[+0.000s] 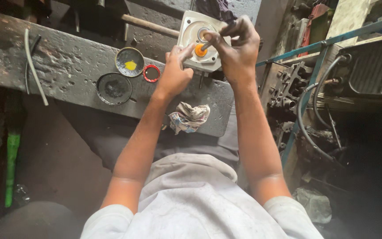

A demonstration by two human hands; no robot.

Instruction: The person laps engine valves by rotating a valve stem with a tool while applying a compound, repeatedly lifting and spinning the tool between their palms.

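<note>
A pale metal housing plate [190, 31] with a round bore stands on the stone slab [67, 66]. An orange ring-shaped part [200, 51] sits at its middle. My left hand [174, 73] rests against the plate's lower left, with a finger touching the orange part. My right hand [238, 44] is closed around a thin dark rod-like tool [215, 39] whose tip meets the orange part.
On the slab lie a tin lid with yellow grease [129, 62], a dark round lid [114, 88], a small red ring cap [151, 73], a crumpled rag [189, 117] and a white tube [33, 66]. To the right are a blue metal frame [315, 66], hoses and machine parts.
</note>
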